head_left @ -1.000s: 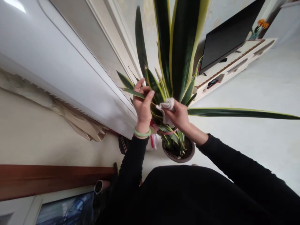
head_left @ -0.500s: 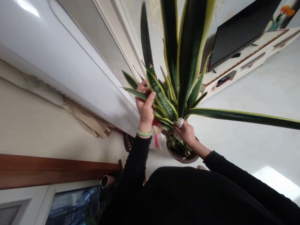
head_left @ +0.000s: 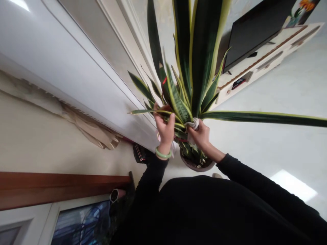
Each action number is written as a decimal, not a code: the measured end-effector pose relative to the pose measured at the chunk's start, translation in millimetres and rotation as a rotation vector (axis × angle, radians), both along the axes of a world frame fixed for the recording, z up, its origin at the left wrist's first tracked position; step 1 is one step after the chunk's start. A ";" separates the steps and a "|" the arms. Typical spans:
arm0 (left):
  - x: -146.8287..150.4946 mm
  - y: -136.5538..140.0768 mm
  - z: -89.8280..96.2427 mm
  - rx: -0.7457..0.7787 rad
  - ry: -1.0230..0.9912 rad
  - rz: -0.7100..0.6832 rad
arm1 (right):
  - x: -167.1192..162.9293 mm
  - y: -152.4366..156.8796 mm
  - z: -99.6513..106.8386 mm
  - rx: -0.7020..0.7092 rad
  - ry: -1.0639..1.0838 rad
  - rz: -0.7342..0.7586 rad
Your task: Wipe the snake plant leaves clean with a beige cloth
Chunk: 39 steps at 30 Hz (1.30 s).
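A potted snake plant [head_left: 205, 58] with tall, yellow-edged leaves stands in front of me in a brown pot [head_left: 189, 165]. My right hand [head_left: 200, 136] is closed on a bunched white cloth [head_left: 193, 124], low among the leaves at the base of a short, mottled leaf [head_left: 178, 102]. Wearing a green bangle [head_left: 163, 154], my left hand [head_left: 165, 127] is at the plant's left side, thumb and fingers apart. A narrow leaf [head_left: 145, 111] crosses in front of its fingers, which are partly hidden behind the foliage. Something small and red [head_left: 164, 80] shows between the leaves.
A long white panel-like appliance [head_left: 76, 68] runs along the left. At the right are a television [head_left: 255, 34] and its low cabinet [head_left: 268, 64]. One long leaf [head_left: 260, 117] juts out sideways to the right. A dark object [head_left: 139, 153] lies on the floor behind my left arm.
My left hand has moved down and slightly right, away from the mottled leaf, which now stands more upright. The right hand keeps its hold on the cloth. The whole view has shifted slightly.
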<state>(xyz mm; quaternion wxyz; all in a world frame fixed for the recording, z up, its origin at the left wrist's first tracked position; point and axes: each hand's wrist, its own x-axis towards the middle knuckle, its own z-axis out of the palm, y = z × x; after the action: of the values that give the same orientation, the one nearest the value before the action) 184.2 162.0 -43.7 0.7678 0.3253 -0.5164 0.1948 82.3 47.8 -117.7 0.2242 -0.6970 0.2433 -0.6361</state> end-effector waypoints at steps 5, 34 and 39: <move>0.4 -12.8 -23.5 0.010 0.045 -0.079 | 3.0 3.7 10.3 -0.089 -0.035 0.033; -21.6 -11.0 -97.4 -0.125 -0.038 0.248 | -32.5 -11.7 -69.8 0.211 -0.253 0.263; -56.3 -17.9 -83.1 -0.040 -0.391 0.160 | -73.2 -6.8 -34.5 0.200 -0.373 0.437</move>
<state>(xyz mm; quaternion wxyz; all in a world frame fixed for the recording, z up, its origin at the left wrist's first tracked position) 127.9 144.1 -126.9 0.6412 0.3061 -0.6241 0.3250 9.1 41.0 -152.2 0.4641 -0.5786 0.1036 -0.6626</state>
